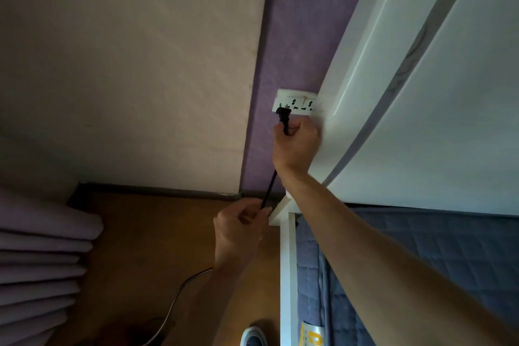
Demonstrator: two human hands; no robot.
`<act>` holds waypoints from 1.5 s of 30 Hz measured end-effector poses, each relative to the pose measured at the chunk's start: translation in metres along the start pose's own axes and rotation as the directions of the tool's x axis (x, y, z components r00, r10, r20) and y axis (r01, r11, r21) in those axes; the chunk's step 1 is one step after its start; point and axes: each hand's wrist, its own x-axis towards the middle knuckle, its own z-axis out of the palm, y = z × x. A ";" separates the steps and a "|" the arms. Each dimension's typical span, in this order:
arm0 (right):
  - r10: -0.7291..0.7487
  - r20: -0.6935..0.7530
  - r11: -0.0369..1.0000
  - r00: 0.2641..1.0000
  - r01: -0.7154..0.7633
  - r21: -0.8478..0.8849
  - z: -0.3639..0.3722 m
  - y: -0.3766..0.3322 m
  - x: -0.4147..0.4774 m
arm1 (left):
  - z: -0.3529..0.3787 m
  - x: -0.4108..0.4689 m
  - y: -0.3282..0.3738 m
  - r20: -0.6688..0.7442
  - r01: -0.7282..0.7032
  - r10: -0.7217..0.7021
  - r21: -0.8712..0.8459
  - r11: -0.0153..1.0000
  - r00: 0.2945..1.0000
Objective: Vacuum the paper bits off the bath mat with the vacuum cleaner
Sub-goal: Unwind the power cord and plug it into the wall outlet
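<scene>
Gripping the plug (282, 116) with my right hand (297, 146) at the socket (298, 104), mid-frame, while my left hand (238, 227) pinches the cord (269, 189) just below. Vacuum and mat are out of view, so the vacuuming itself seems all still to do.

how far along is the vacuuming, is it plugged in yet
Early setup. Done: cord reaches the wall socket. In hand: right hand grips the black plug at the socket, seated or not I cannot tell; left hand holds the cord below. Left: all vacuuming; mat and vacuum are out of view.
</scene>
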 end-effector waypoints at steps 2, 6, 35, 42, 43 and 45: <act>0.014 -0.013 1.000 1.000 -0.014 -0.009 0.006 0.005 0.002 | 0.004 0.004 -0.006 0.012 -0.025 0.025 0.002 1.000 1.000; 0.048 -0.031 0.998 0.998 -0.049 -0.040 0.014 0.010 0.003 | 0.010 0.013 -0.015 0.048 -0.021 0.021 0.008 1.000 0.999; 0.167 -0.199 0.986 0.966 -0.168 0.013 0.034 0.017 0.007 | 0.016 0.032 -0.024 0.086 0.012 -0.007 -0.063 0.998 0.996; 0.095 -0.222 0.995 0.970 -0.095 0.008 0.038 0.021 0.006 | 0.019 0.034 -0.029 0.087 0.060 -0.055 -0.063 0.996 0.995; 0.082 -0.221 0.996 0.972 -0.085 -0.004 0.038 0.022 0.006 | 0.020 0.033 -0.029 0.088 0.064 -0.059 -0.060 0.996 0.994; 0.086 -0.213 0.996 0.973 -0.092 -0.017 0.038 0.023 0.006 | 0.020 0.033 -0.030 0.090 0.062 -0.057 -0.060 0.996 0.994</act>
